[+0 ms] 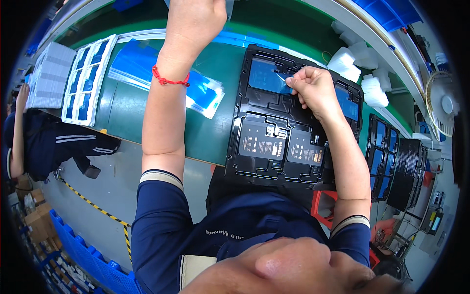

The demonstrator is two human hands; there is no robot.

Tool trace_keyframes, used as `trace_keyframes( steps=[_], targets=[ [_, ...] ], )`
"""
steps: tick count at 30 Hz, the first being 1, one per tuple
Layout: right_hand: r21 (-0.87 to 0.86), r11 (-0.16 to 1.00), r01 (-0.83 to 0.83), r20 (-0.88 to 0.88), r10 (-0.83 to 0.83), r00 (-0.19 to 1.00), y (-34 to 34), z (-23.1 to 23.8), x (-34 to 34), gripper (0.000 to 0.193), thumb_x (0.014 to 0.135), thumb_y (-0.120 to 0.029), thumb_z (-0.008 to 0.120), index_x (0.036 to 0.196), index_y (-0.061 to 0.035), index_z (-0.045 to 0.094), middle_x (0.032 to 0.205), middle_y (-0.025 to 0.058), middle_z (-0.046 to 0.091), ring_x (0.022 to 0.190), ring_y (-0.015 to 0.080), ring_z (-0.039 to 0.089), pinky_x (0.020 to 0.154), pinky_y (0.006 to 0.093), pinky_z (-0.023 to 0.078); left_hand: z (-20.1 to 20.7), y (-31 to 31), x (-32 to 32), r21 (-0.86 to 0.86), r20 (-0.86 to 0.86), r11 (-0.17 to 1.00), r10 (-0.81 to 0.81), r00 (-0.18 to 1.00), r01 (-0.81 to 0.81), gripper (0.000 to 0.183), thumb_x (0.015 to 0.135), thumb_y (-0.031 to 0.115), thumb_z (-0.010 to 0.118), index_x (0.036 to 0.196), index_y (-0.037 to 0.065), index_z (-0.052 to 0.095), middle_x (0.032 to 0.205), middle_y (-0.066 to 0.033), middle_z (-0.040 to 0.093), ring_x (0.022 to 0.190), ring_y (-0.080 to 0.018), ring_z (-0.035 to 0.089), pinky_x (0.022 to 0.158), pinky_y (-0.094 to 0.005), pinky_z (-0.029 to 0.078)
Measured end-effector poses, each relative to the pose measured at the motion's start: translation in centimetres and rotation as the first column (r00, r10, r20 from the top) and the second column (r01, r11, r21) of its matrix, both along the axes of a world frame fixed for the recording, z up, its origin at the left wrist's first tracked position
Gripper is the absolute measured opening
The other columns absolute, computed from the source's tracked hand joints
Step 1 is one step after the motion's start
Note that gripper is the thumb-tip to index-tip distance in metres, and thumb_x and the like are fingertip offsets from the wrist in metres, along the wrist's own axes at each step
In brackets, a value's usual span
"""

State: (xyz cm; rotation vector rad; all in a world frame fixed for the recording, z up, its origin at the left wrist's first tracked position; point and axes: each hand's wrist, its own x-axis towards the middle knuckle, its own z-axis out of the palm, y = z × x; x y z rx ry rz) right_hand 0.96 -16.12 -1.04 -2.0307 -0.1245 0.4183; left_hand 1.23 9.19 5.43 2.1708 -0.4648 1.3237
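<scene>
Right hand: the right hand (316, 93) is right of centre in the upper half of the frame, thumb and forefinger pinched together on the right edge of a blue film (267, 76).
Film place: it lies over the upper-left pocket of the black tray (269, 101), the film's edge slightly raised at the fingertips.
Left hand: the left hand (196, 22) is at the top edge of the frame, its fingers cut off; I cannot tell whether they are apart or closed. A translucent sheet (228, 8) shows just beside it.
Wrist: a red cord bracelet (169, 81) circles the left one.
Tray pockets: two dark flat packs (262, 140) with pale print sit side by side in the lower pockets; another blue-covered piece (346, 105) shows upper right, beyond the right hand.
Table: blue and clear sheets (129, 63) lie loosely overlapped on the green tabletop (125, 105), left of the tray and partly behind the left forearm.
Far left: a white tray (88, 81) with dark blue pieces stands beside a white stack (50, 76); a co-worker's hand (23, 93) is near that stack.
Right side: a black tray stack (407, 169) and a pale fan (446, 104).
</scene>
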Motion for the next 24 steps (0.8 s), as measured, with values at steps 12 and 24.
trace_keyframes(
  steps=[12, 24],
  targets=[
    [-0.330, 0.944, 0.028, 0.422, 0.121, 0.898, 0.9, 0.6, -1.4, 0.033, 0.071, -0.008, 0.072, 0.100, 0.0015, 0.059, 0.064, 0.0122, 0.063, 0.063, 0.0262, 0.067, 0.064, 0.0348, 0.052, 0.8, -1.5, -0.9, -0.177, -0.115, 0.982, -0.081, 0.990, 0.060, 0.027, 0.082, -0.005, 0.054, 0.109, -0.004, 0.061, 0.087, -0.0165, 0.067, 0.078, -0.0214, 0.067, 0.071, -0.0302, 0.052],
    [0.264, 0.964, 0.026, 0.374, -0.127, 0.918, -4.6, 2.9, -0.5, 0.043, 0.086, -0.016, 0.068, 0.123, -0.0033, 0.050, 0.085, 0.0068, 0.065, 0.070, 0.0090, 0.061, 0.058, 0.0216, 0.048, -3.0, -8.7, -1.8, -0.717, -0.339, 0.515, -0.847, 0.410, 0.470, 0.057, 0.089, -0.003, 0.055, 0.141, 0.003, 0.032, 0.116, -0.0115, 0.057, 0.085, -0.0152, 0.064, 0.081, -0.0276, 0.051]
  ],
)
